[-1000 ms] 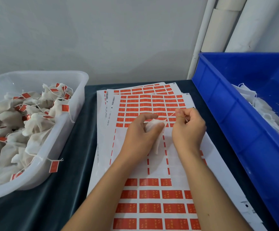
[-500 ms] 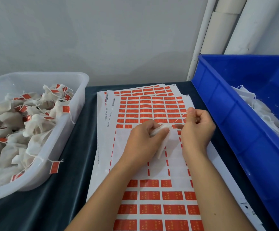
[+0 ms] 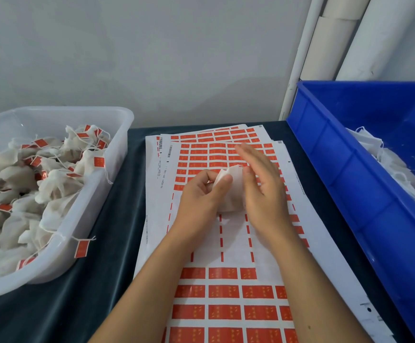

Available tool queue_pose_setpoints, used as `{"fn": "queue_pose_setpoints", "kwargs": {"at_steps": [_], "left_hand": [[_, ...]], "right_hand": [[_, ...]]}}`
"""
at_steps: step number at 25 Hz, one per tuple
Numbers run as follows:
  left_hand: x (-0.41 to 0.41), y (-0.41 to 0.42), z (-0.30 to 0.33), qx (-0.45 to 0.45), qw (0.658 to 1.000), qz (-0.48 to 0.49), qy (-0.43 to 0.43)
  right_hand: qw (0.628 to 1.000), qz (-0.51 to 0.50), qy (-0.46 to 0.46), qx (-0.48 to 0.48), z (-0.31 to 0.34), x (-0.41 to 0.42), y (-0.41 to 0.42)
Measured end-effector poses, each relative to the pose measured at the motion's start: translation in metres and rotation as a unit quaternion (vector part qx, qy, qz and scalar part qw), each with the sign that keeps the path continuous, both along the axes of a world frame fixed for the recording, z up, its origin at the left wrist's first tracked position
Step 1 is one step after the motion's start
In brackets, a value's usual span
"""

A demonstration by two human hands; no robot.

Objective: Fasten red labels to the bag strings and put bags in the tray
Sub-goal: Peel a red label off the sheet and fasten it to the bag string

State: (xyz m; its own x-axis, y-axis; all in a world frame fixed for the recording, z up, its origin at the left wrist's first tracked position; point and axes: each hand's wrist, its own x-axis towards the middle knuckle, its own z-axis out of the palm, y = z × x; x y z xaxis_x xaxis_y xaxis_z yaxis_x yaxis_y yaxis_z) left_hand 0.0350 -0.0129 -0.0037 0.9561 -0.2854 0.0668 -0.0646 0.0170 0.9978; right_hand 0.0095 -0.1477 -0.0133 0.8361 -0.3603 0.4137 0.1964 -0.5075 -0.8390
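A small white cloth bag (image 3: 230, 191) is held over the sheets of red labels (image 3: 222, 290) in the middle of the table. My left hand (image 3: 201, 196) grips the bag, thumb pressed on its upper part. My right hand (image 3: 260, 184) lies just right of the bag with fingers straight and spread, pointing away from me, its palm side against the bag. The bag's string is hidden. The clear plastic tray (image 3: 117, 134) on the left holds several white bags with red labels on their strings.
A blue bin (image 3: 345, 169) at the right holds several white bags without labels. A labelled string (image 3: 81, 247) hangs over the tray's near rim. White pipes (image 3: 345, 38) stand behind the bin. A dark cloth (image 3: 112, 243) covers the table.
My right hand has let go of the string it pinched and has opened out flat beside the bag. My left hand keeps hold of the bag.
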Motion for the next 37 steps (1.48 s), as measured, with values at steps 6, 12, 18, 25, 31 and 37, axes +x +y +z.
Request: {"fn": "queue_pose_setpoints", "kwargs": {"at_steps": [6,12,18,25,31,37], "left_hand": [[-0.004,0.002,0.000,0.004,1.000,-0.015,-0.014],[-0.003,0.001,-0.001,0.044,0.998,-0.026,-0.027],[-0.003,-0.002,0.000,0.119,0.988,-0.064,-0.074],[-0.007,-0.006,-0.001,0.146,0.979,-0.098,-0.100],[-0.005,0.008,0.007,0.077,0.988,-0.129,-0.037],[-0.007,0.008,0.009,0.052,0.986,-0.157,-0.021]], "right_hand": [[0.996,0.030,0.039,0.070,-0.002,-0.001,0.002],[0.994,-0.063,0.000,0.090,0.002,-0.004,-0.007],[0.987,-0.145,-0.065,-0.001,0.004,-0.005,-0.005],[0.978,-0.170,-0.124,0.014,0.009,-0.012,-0.001],[0.982,-0.132,-0.120,0.057,0.014,-0.011,0.001],[0.981,-0.109,-0.115,0.113,0.018,-0.014,0.003]]}}
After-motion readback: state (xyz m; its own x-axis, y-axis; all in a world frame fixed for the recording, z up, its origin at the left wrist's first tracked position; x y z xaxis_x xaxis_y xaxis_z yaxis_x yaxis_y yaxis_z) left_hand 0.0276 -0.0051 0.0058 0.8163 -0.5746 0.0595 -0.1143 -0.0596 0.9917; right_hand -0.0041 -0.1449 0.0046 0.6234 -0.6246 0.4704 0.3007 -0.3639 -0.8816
